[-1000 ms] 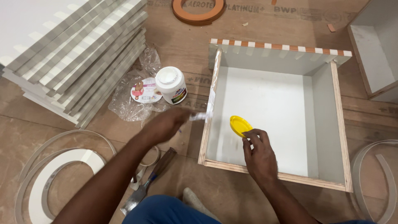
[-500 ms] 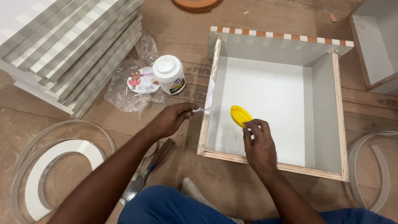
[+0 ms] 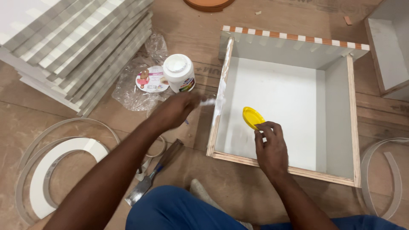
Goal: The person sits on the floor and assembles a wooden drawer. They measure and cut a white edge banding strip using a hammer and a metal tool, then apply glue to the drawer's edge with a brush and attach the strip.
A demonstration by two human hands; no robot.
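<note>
Beside the box's left wall, left hand (image 3: pixel 177 111), blurred, pinched on something small and pale, perhaps a glue-loaded applicator, tip just at the plywood edge (image 3: pixel 218 111); exact grip hard to tell through the blur. Inside the open box (image 3: pixel 353 127), right hand (image 3: pixel 269 147) resting on the white bottom panel, fingertips closed on the rim of a yellow lid (image 3: pixel 252 117), tilted, touching the panel. Judging by a pale smear along the upper part of that left edge, gluing looks begun there; lower stretch and the near front edge bare, so most left to do. Farther out on the floor: white glue jar (image 3: pixel 179 72) on crinkled plastic just above the left hand, chisel (image 3: pixel 155 172) near the forearm, stacked panels (image 3: pixel 68 42) well apart, curved strips (image 3: pixel 55 166) at far left.
</note>
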